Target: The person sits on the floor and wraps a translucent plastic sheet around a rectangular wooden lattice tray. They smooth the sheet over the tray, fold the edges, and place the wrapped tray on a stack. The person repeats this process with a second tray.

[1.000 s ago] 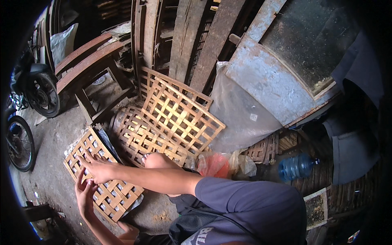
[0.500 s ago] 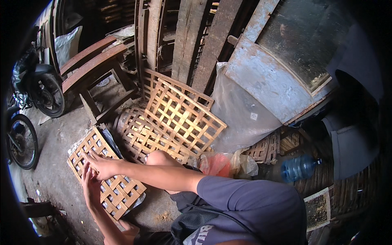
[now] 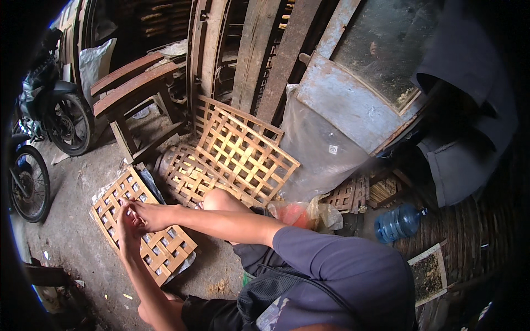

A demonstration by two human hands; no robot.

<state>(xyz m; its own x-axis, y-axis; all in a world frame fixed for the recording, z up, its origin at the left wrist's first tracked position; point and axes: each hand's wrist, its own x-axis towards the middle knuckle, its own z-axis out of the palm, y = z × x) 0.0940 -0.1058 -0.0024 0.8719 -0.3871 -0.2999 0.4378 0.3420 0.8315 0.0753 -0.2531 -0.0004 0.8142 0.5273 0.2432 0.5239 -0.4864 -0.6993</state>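
Observation:
A woven slat panel (image 3: 171, 255) in a light wood frame lies tilted on the floor, with whitish sheeting showing beneath it. Over its middle, my left hand (image 3: 129, 229) and my right hand (image 3: 153, 216) meet, their fingers bent in and touching at the tips. Both look closed; whatever they may pinch is too small or hidden to make out. My right forearm reaches across from the right, and the left one rises from below. Beyond my bent knee, a second lattice panel (image 3: 251, 157) leans on further woven panels (image 3: 190, 175).
A wooden chair-like frame (image 3: 135, 77) and two parked motorbikes, one with a near wheel (image 3: 30, 185), stand left. Clear plastic sheeting (image 3: 323, 146) hangs by a blue-painted door panel (image 3: 353, 105). At right lies a blue water jug (image 3: 398, 222); plastic bags (image 3: 301, 214) lie near my knee.
My hands have drawn closer together, and the right fingers, stretched out before, are now bent against the left ones. The view has shifted slightly; the panel has stayed in place.

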